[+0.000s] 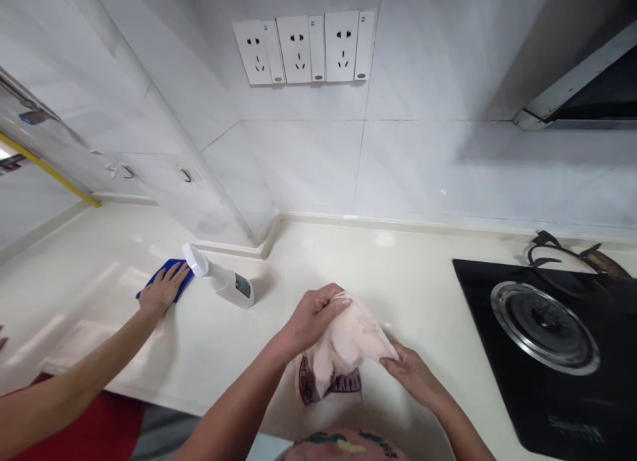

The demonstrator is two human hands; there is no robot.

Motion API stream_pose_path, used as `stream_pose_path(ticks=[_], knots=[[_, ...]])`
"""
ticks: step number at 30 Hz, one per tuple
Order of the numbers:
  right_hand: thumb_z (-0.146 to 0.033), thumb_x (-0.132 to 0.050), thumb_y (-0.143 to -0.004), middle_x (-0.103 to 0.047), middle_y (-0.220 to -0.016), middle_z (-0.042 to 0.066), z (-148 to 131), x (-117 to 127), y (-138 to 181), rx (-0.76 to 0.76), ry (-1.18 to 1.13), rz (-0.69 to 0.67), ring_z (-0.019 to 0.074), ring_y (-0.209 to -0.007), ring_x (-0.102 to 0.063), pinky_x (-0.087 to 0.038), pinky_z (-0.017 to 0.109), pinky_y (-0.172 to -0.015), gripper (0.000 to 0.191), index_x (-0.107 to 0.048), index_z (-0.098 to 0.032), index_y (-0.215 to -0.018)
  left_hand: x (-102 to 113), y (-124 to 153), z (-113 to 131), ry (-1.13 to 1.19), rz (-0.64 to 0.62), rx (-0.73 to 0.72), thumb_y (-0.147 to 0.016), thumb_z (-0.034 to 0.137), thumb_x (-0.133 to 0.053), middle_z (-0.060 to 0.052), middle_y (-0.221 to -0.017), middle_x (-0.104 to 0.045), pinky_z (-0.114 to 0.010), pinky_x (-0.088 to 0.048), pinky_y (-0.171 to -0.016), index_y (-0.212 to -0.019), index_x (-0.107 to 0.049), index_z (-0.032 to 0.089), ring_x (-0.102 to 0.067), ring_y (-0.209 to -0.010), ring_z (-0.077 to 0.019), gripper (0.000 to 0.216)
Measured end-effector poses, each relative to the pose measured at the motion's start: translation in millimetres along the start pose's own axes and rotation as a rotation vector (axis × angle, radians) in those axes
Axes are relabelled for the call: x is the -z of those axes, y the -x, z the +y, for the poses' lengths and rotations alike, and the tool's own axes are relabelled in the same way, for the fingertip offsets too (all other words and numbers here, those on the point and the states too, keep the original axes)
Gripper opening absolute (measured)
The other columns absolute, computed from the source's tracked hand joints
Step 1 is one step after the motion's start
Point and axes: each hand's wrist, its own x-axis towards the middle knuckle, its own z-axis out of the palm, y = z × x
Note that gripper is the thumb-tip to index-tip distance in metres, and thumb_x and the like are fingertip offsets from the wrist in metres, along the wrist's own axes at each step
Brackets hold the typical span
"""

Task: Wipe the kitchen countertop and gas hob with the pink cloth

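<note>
Closest to the lens, at the bottom edge, sits a strip of pink patterned fabric (348,448) (what it belongs to cannot be told). Just beyond it the person's two hands share one pale cloth (343,351), held just over the cream worktop (398,275). The left hand (313,315) is closed around the bunched top of the cloth, fingers curled over it. The right hand (408,371) pinches the cloth's right-hand corner between thumb and fingertips. The cloth's stretched edge runs from upper left down to lower right between the two grips, and its dark-printed hem hangs below, toward the person.

Well apart to the left, a co-worker's hand (164,287) lies flat on a blue cloth (158,275), with a white spray bottle (223,282) on its side just beside it, nozzle toward that hand.

Counted: two cloths, one bottle, three wall sockets (298,50), three hands, and one gas hob (497,381) on the right with one burner (545,325) fully in view.
</note>
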Motion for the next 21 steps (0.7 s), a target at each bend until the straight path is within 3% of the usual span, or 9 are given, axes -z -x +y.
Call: stream_pose_path(ticks=[3, 6, 11, 15, 18, 21], knots=[[-0.074, -0.059, -0.085, -0.076, -0.099, 0.006, -4, 16, -8, -0.004, 0.074, 0.102, 0.0276, -0.095, -0.069, -0.056, 0.040, -0.088, 0.058, -0.076, -0.022, -0.104, 17, -3, 11, -0.026, 0.093, -0.056, -0.097, 0.054, -0.056, 0.000, -0.079, -0.061, -0.027, -0.047, -0.071, -0.078, -0.061, 0.020, -0.056, -0.075, -0.0146, 0.039], [-0.074, -0.057, -0.085, -0.071, -0.082, 0.002, -31, 48, -16, 0.095, 0.123, 0.240, 0.0226, -0.081, -0.064, -0.053, 0.034, -0.077, 0.053, -0.071, -0.023, -0.089, 34, -11, 20, -0.073, 0.229, -0.161, -0.097, 0.056, -0.058, -0.002, -0.084, -0.066, -0.029, -0.049, -0.077, -0.082, -0.065, 0.020, -0.060, -0.082, -0.0167, 0.039], [-0.061, -0.059, -0.093, -0.066, -0.086, 0.002, -107, 103, -13, 0.369, 0.172, 0.423, 0.0184, -0.081, -0.059, -0.049, 0.029, -0.072, 0.039, -0.071, -0.025, -0.090, 60, -22, 58, -0.079, 0.486, -0.353, -0.094, 0.059, -0.064, -0.001, -0.083, -0.068, -0.028, -0.049, -0.077, -0.084, -0.069, 0.021, -0.060, -0.081, -0.0160, 0.040], [-0.054, -0.065, -0.094, -0.067, -0.093, 0.003, -157, 129, 4, 0.578, 0.256, 0.628, 0.0185, -0.087, -0.061, -0.048, 0.029, -0.073, 0.030, -0.073, -0.026, -0.090, 70, -18, 83, -0.087, 0.659, -0.466, -0.091, 0.062, -0.067, 0.001, -0.077, -0.066, -0.026, -0.048, -0.071, -0.082, -0.070, 0.021, -0.057, -0.074, -0.0145, 0.042], [-0.053, -0.066, -0.094, -0.068, -0.093, 0.004, -161, 132, 23, 0.614, 0.342, 0.680, 0.0193, -0.085, -0.063, -0.048, 0.030, -0.070, 0.028, -0.076, -0.027, -0.090, 71, -6, 71, -0.107, 0.589, -0.438, -0.091, 0.063, -0.066, 0.000, -0.075, -0.066, -0.026, -0.048, -0.069, -0.079, -0.069, 0.021, -0.057, -0.072, -0.0149, 0.045], [-0.057, -0.064, -0.094, -0.069, -0.086, 0.005, -123, 117, 43, 0.491, 0.350, 0.554, 0.0211, -0.081, -0.064, -0.048, 0.031, -0.065, 0.031, -0.078, -0.030, -0.087, 62, 19, 27, -0.155, 0.409, -0.224, -0.093, 0.067, -0.060, 0.000, -0.072, -0.061, -0.027, -0.047, -0.067, -0.072, -0.063, 0.021, -0.056, -0.070, -0.0155, 0.051]])
